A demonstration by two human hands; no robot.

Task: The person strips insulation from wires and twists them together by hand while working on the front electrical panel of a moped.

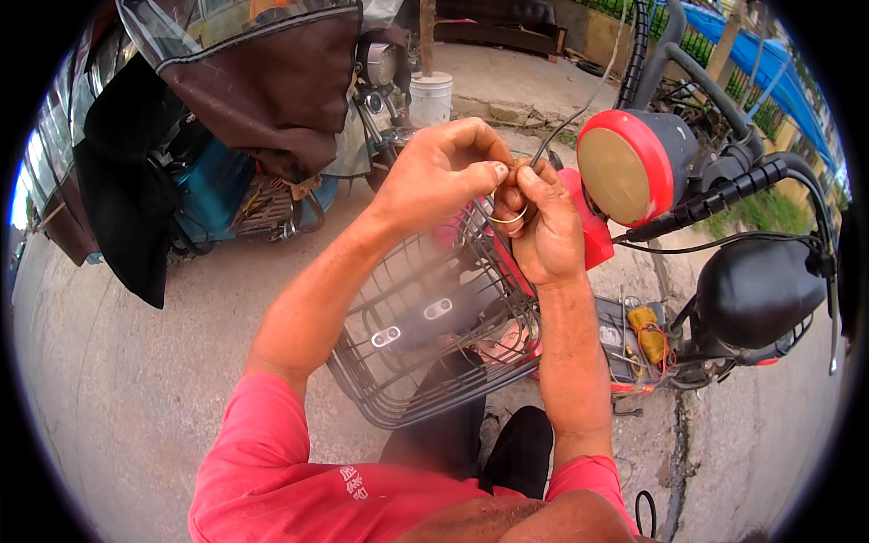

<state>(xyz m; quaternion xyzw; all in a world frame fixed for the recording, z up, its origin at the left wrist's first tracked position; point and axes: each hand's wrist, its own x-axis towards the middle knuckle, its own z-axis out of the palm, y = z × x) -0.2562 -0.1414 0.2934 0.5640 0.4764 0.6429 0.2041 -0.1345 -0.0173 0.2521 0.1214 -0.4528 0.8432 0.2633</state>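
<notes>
Dark cable [546,143] runs down from the top edge, R of centre, & ends up btwn the two hands, its lower bit right at the fingertips. Held up in front of the person, over the far side of a black wire basket [398,423] & just L of a round headlight [617,169] w/ red rim & tan lens. A thin pale wire [511,220] curves out by the R fingers, just below the pinch; can't tell if it's joined to the cable, as fingers hide the spot.

Looks: cable slim, dark, gently bent, thinner-looking higher up. Pale wire v. fine, yellowish-white, bent in a small open arc.

Hands: L hand [450,169] comes in from the L, thumb & index nearly closed in a pinch at the meeting pt, tips touching or almost touching the R fingers; exact bit pinched too small to tell. R hand [549,223] upright, fingers curled in, thumb pressed over them, gripping the cable end, w/ the pale wire at its curled fingers.

Nearby: yellow bundle [648,335] w/ orange wires on the red bike's footboard, R of the R forearm; white bucket [431,100] beyond the L hand.
</notes>
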